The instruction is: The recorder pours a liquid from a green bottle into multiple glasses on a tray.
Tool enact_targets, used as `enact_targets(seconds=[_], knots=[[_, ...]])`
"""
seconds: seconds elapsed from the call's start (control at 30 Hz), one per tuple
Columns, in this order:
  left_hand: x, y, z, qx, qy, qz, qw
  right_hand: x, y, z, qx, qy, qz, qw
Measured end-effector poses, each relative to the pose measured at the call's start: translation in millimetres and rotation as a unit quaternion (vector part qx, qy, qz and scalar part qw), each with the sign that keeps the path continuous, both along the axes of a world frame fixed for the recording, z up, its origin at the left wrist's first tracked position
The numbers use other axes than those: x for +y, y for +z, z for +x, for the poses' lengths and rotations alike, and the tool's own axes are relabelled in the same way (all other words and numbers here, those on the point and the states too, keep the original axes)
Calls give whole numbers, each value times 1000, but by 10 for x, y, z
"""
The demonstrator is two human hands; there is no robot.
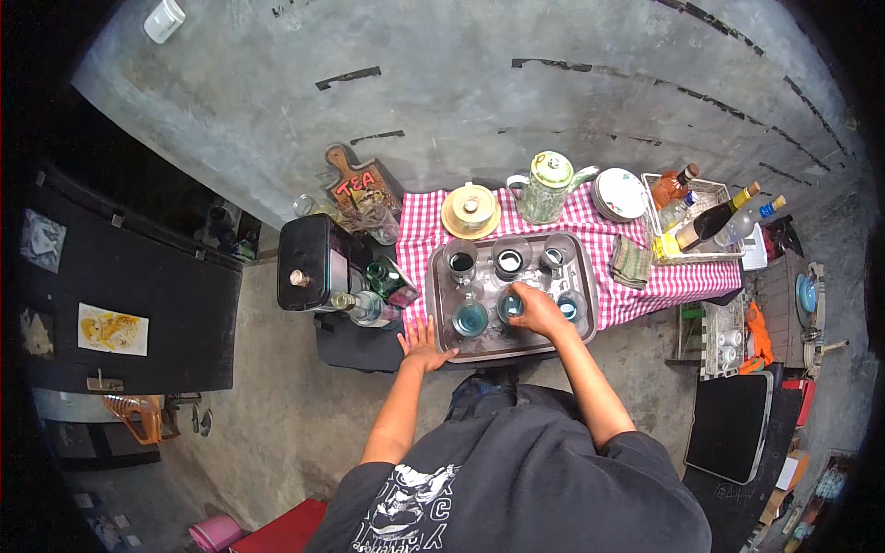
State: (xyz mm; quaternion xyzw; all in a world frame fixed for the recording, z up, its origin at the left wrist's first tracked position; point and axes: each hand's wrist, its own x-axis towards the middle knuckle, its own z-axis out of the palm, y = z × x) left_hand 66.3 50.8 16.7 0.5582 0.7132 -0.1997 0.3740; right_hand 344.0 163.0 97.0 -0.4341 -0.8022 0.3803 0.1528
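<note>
Middle front glass (504, 308) is gripped near its rim by the right hand (537, 311), fingertips partly hidden; whether its base is lifted can't be told. Left hand (426, 348) is spread at the near-left corner of the tray (512, 347), thumb at the rim. Held glass is placed right of the left hand, between two bluish glasses (470, 319), three darker glasses (509, 262) behind. Some room is left before the tray's near rim; the far side is bounded by a pitcher (545, 195).
</note>
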Motion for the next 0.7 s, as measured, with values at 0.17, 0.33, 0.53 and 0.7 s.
enact_targets(seconds=[0.17,0.33,0.53,0.7], knots=[[-8,-10,6,5,-4,5,1000,-3,25,-2,-7,-4,4,1000],[-17,-18,7,2,-3,1,1000,4,14,5,-16,7,18,1000],[-28,-64,-12,-10,8,15,1000,-7,37,0,-23,10,29,999],[-19,-86,-15,-6,7,16,1000,-11,73,-16,-43,9,34,998]])
